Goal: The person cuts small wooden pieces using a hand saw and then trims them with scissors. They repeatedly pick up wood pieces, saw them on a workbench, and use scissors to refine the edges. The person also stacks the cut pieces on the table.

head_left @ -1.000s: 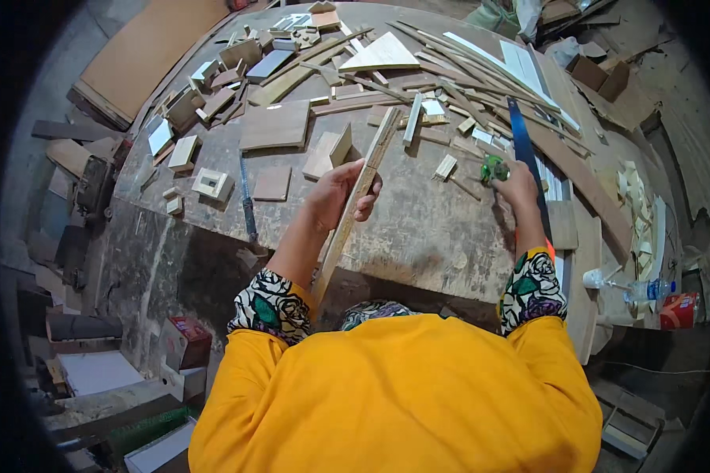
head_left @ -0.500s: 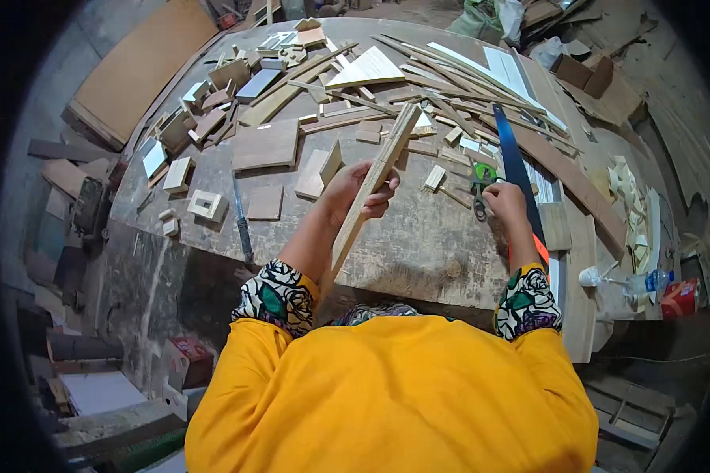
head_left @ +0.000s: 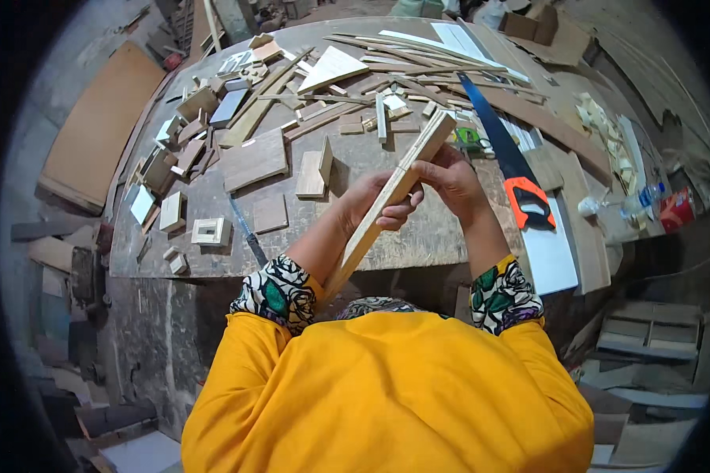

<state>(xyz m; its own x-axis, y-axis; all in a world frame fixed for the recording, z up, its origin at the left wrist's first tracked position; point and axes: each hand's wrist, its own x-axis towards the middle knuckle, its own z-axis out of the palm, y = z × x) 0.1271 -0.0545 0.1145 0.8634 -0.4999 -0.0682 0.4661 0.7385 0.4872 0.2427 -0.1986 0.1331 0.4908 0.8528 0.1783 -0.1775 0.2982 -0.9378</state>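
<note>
A person in a yellow top stands at the near edge of a cluttered grey table (head_left: 418,236), seen from above. Toward the table's left edge lie small wood offcuts and a flat brown board (head_left: 251,159). At the centre, both hands meet on a long pale wooden strip (head_left: 394,193) held above the near edge. Its long axis runs diagonally, from the low end near the person's chest up and to the right toward the table's middle. The left hand (head_left: 375,206) is wrapped around the strip at about mid-length, fingers closed on it from the left. The right hand (head_left: 448,180) lies just beside it on the right, fingers curled onto the same strip slightly higher, closer to the far end. Further right, a blue-bladed handsaw (head_left: 497,150) with an orange handle lies on the table, well apart from both hands.
</note>
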